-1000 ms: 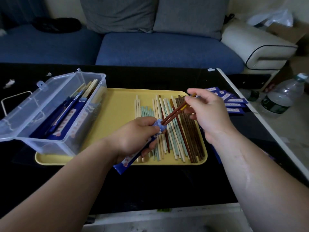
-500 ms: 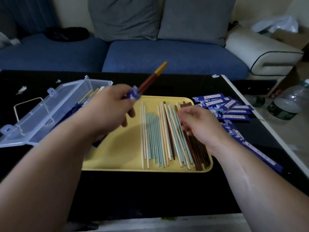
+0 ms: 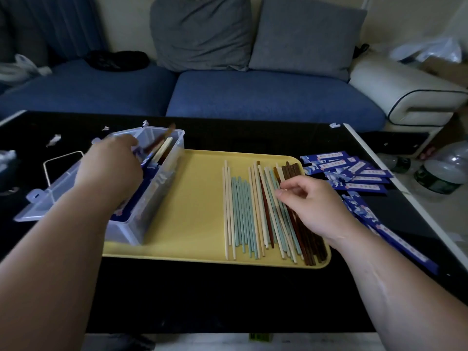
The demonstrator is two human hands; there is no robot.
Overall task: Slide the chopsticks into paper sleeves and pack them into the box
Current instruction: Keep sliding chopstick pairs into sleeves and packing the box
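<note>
A clear plastic box (image 3: 154, 203) stands open on the left end of the yellow tray (image 3: 195, 214), with several blue-sleeved pairs inside. My left hand (image 3: 111, 168) reaches into the box and holds a sleeved pair of red-brown chopsticks (image 3: 162, 139), whose tips stick out over the far end. Loose cream, teal and brown chopsticks (image 3: 243, 211) lie in a row on the tray's right half. My right hand (image 3: 311, 206) rests on them with curled fingers, its thumb and fingertips pinching at one near the brown ones. Empty blue paper sleeves (image 3: 349, 171) lie right of the tray.
The box's hinged lid (image 3: 45, 198) lies open to the left on the black table. Paper scraps (image 3: 54, 140) sit at the far left. Plastic bottles (image 3: 440, 173) stand on the floor past the table's right edge. A blue sofa (image 3: 253, 97) runs behind.
My left hand carried the sleeved red-brown pair from the tray's middle up and left into the box. My right hand let go of that pair and dropped onto the loose chopsticks.
</note>
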